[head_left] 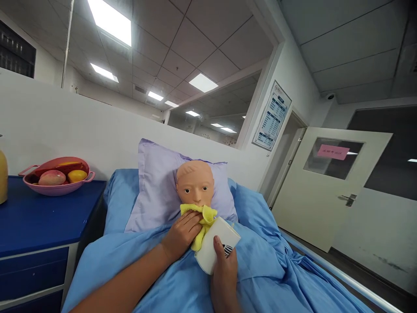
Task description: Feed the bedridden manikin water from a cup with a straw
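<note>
A training manikin [195,182] lies with its head on a lilac pillow [156,191], blue bedding drawn up to its chin. My left hand [184,230] presses a yellow cloth [208,215] against the manikin's mouth and chin, fingers bent over the fabric. Just to the right, my right hand [224,265] grips a white cup [211,248] with a black striped print, thumb across its side. The cup leans, its rim toward the upper right, and something thin sticks up at that rim. What is inside the cup cannot be seen.
On the left, a blue bedside cabinet [39,217] bears a pink basket [58,189] of fruit and a partly visible yellow bottle [2,176]. A metal bed rail [339,271] runs along the right side. Farther right, a door [325,195] stands ajar.
</note>
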`<state>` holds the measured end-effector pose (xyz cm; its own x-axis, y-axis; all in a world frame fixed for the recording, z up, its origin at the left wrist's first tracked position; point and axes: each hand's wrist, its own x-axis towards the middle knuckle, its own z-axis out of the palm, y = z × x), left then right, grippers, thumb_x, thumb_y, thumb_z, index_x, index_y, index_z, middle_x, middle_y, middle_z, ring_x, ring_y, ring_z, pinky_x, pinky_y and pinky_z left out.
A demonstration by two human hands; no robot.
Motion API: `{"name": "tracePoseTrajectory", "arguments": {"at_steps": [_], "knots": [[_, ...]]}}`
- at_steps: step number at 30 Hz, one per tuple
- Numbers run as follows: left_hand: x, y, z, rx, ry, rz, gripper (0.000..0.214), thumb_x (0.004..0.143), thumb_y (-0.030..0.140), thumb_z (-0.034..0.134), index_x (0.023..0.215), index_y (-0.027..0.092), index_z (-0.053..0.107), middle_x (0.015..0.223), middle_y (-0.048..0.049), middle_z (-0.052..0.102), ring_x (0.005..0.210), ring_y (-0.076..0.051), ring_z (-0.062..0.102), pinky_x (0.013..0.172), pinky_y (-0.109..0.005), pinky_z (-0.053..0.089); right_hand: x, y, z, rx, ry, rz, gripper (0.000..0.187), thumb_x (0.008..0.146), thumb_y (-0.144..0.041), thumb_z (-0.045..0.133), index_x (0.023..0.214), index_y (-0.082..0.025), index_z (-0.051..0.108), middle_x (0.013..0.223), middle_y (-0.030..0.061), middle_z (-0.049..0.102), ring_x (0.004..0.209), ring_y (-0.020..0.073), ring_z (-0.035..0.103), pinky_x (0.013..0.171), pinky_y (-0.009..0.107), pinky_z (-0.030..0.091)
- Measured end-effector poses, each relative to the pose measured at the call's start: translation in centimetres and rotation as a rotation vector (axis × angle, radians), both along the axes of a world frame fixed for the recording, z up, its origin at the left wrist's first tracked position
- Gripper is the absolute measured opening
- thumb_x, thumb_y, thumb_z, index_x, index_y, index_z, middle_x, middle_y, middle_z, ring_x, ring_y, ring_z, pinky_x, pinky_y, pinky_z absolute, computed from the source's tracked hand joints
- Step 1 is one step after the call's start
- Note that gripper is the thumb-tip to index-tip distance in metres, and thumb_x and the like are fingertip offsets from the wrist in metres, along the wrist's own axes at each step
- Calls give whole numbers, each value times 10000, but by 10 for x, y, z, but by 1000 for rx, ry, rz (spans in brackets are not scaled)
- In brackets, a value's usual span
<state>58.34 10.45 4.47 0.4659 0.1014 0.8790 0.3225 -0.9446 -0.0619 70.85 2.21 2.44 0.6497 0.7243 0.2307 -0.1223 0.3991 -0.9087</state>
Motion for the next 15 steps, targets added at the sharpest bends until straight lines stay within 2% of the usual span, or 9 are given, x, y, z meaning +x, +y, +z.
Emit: {"name": "tracePoseTrajectory", "arguments": {"at_steps": [3, 9, 12, 15], "knots": [[-6, -4, 3, 14, -11, -22, 259, 977, 152, 431, 1131, 152, 638, 1256, -120, 649, 1277, -210, 528, 1122, -441, 425, 0, 0, -1, 16, 25, 26, 754, 736, -532, 744, 1345, -173, 482, 982, 62, 717, 765, 230, 691, 672, 350, 577], [8, -6, 29, 220, -142, -50, 174, 950, 135, 481, 1030, 105, 633, 1361, -168, 568, 1378, -246, 410, 1121, -473, 431, -2, -2, 1, 13, 42, 21, 715, 715, -540, 761, 1280, -176, 518, 999, 62, 719, 862, 261, 698, 752, 375, 584], [19, 5, 24, 250, -97, -22, 167, 955, 133, 478, 959, 102, 642, 1288, -146, 625, 1322, -219, 481, 1122, -428, 439, -2, -2, 2, 23, 54, 14, 721, 705, -545, 763, 1283, -191, 518, 1006, 59, 716, 836, 250, 696, 707, 354, 582], [18, 14, 8, 205, -33, -21, 196, 969, 151, 462, 983, 102, 651, 1232, -118, 659, 1268, -191, 532, 1101, -370, 463, -3, -1, 1, 32, 72, 10, 727, 698, -539, 769, 1285, -195, 514, 979, 53, 716, 754, 228, 690, 643, 336, 575]]}}
